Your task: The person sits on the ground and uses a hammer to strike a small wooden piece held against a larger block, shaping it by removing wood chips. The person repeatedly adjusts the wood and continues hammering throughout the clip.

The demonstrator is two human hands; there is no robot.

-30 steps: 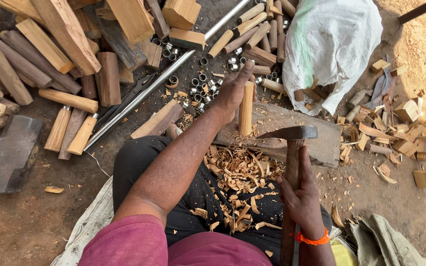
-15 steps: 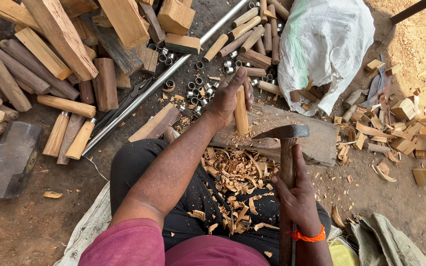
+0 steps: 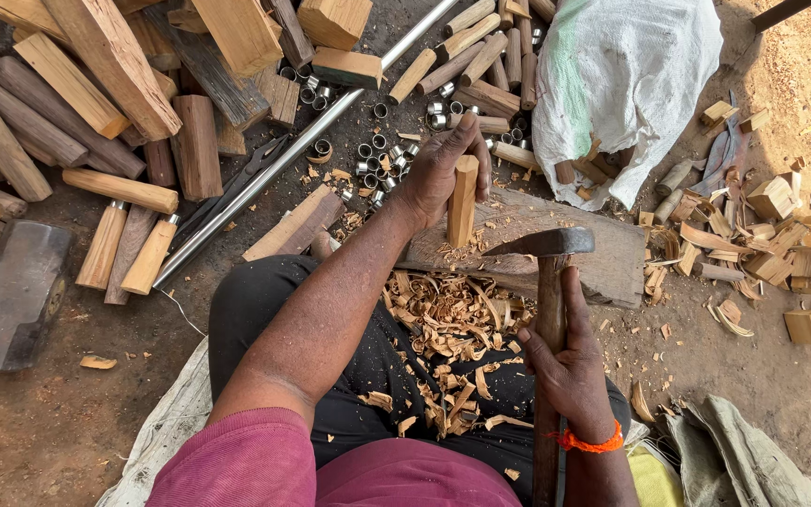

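While the left hand (image 3: 438, 169) grips the peg (image 3: 462, 202) upright at frame centre on the block (image 3: 603, 263), the right hand (image 3: 565, 366) clasps the adze (image 3: 546, 246), blade just right of the peg

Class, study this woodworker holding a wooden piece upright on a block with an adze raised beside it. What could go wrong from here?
1. The left hand grips the wooden piece near its top, close to the adze blade; a stray blow could well hit the fingers.
2. The piece stands upright on the chopping block, so it might tip or slip.
3. Shavings lie piled over the lap; a glancing stroke from the right hand could reach the legs.
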